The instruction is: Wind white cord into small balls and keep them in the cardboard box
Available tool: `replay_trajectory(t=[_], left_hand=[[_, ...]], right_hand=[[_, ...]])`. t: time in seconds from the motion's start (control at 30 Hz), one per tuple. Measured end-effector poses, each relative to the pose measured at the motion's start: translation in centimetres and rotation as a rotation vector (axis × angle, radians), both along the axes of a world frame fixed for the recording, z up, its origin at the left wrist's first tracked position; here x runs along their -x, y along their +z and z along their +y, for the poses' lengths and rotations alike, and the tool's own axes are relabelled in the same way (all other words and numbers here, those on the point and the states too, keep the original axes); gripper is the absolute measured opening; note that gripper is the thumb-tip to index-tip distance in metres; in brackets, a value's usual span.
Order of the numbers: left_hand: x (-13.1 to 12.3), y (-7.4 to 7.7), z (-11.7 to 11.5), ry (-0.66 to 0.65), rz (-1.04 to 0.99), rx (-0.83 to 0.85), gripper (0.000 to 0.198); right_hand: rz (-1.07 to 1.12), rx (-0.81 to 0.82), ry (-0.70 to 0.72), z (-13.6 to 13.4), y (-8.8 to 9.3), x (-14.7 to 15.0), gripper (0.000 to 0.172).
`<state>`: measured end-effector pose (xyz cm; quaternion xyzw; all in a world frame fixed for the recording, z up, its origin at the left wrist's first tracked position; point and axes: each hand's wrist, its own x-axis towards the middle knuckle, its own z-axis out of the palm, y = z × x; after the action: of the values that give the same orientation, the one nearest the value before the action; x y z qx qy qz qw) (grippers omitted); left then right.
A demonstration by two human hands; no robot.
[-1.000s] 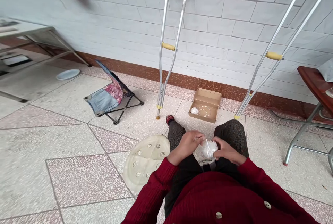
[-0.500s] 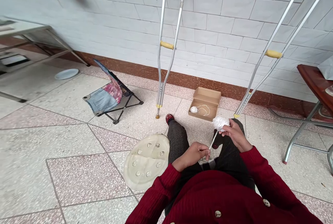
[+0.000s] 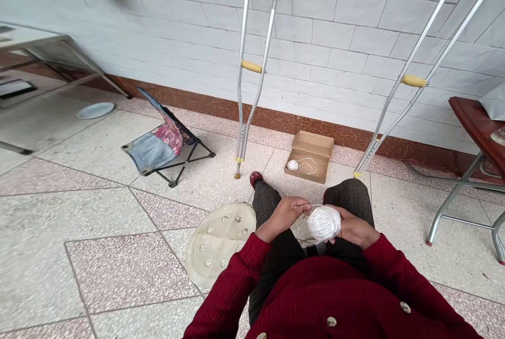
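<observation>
My right hand cups a ball of white yarn above my lap. My left hand is a short way to its left, with its fingers pinched on a thin white strand that runs towards the ball. The strand is hard to follow against my legs. Beyond my feet, an open cardboard box on the floor holds a smaller white yarn ball and a loose length of thread.
Aluminium crutches lean against the tiled wall on either side of the box. A low folding seat stands at left, and a round, pale studded mat lies beside my left knee. Metal-legged tables stand at both sides.
My right hand has come down and inward with the yarn ball, from up near my right knee to over my lap. My left hand has moved up slightly, and the ball looks smoother and rounder.
</observation>
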<state>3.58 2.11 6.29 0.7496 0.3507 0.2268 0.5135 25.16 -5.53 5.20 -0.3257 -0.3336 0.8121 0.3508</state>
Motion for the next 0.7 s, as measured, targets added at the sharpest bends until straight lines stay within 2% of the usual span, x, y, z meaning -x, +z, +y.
replay_trajectory(t=[0.1, 0.2, 0.27, 0.4, 0.43, 0.5, 0.6, 0.7], left_hand=[[-0.5, -1.4, -0.9, -0.005, -0.007, 0.083, 0.037], [-0.9, -2.4, -2.1, -0.069, 0.018, 0.163, 0.038], [-1.0, -2.6, -2.9, -0.114, 0.017, 0.200, 0.038], [-0.5, -1.8, -3.5, -0.169, 0.010, 0.239, 0.040], [-0.3, -1.3, -3.3, -0.164, 0.004, 0.237, 0.040], [0.0, -0.5, -2.6, -0.113, -0.013, 0.209, 0.040], [0.3, 0.4, -1.4, -0.033, -0.028, 0.151, 0.040], [0.1, 0.3, -1.0, -0.066, -0.032, 0.163, 0.038]], right_hand=[[0.062, 0.019, -0.175, 1.2, 1.2, -1.0, 0.051], [-0.052, -0.041, -0.389, 3.1, 1.8, -1.5, 0.038], [-0.266, -0.122, -0.481, 4.4, 1.6, -1.8, 0.035], [-0.940, -0.375, -0.609, 5.6, -0.5, -2.5, 0.043], [-1.078, -0.441, -0.596, 5.4, -1.3, -2.6, 0.045], [-1.224, -0.537, -0.480, 4.6, -2.9, -2.4, 0.045], [-1.199, -0.559, -0.268, 3.3, -4.9, -1.6, 0.046], [-1.163, -0.518, -0.213, 2.8, -6.1, -1.1, 0.043]])
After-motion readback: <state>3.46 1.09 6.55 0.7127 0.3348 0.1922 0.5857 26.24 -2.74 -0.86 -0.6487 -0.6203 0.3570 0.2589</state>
